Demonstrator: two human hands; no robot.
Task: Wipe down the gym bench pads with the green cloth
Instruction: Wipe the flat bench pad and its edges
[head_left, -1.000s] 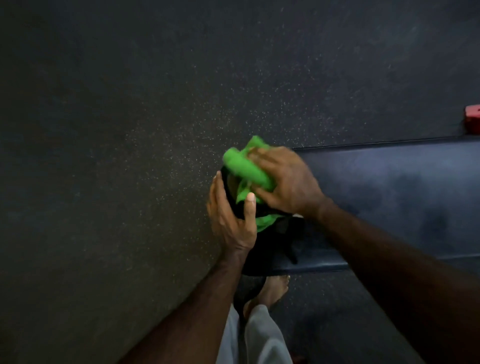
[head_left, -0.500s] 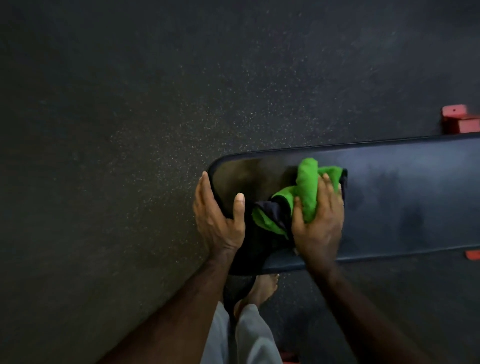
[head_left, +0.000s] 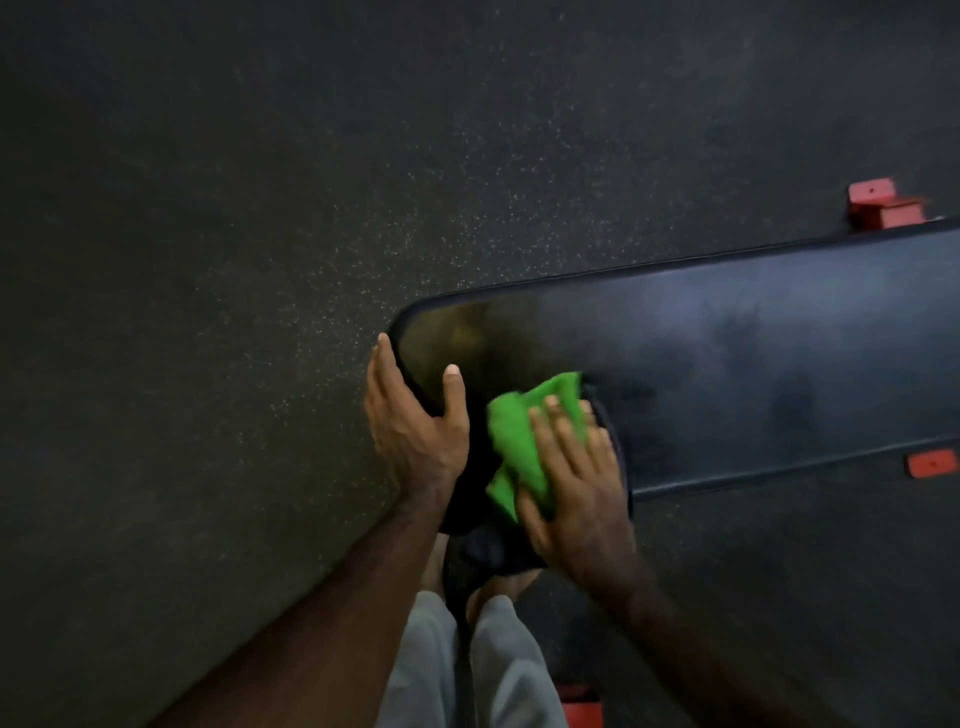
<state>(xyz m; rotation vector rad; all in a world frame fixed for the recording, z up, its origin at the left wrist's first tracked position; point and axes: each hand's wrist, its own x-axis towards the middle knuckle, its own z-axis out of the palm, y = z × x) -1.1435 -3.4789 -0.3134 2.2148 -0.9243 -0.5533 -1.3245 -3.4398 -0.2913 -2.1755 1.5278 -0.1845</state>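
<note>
At the rounded near end of the long dark-blue padded gym bench pad (head_left: 753, 364), the right hand (head_left: 576, 478) lies flat with fingers fairly straight on the bunched bright green cloth (head_left: 524, 441), pressing it onto the vinyl close to the near long edge. The left hand (head_left: 415, 415) grips the curved end of the pad, thumb on top and fingers wrapped over the rim, steadying it.

The step in hand looks like wiping the end section. To do it well, the palm should stay broad over the cloth so the whole wad bears down evenly, and strokes should overlap, running lengthwise along the pad away from the body. A dull brownish patch (head_left: 457, 338) sits just beyond the left thumb, near the end; that area likely needs a pass, which calls for the bracing hand to shift or lift. Smudgy mottling further along the pad suggests most of its length is not yet done.

The cloth sits near the pad's near edge, so a stroke toward the body could drag it off; a dark layer under the cloth hangs over that edge already. Rightward the pad runs open out of view. Red metal frame pieces (head_left: 878, 208) show past the far edge and another (head_left: 932, 463) below the near edge, both well apart from the hands. Speckled dark rubber floor (head_left: 234, 260) lies open to the left. Grey trouser legs (head_left: 467, 665) stand close beneath the bench end.
</note>
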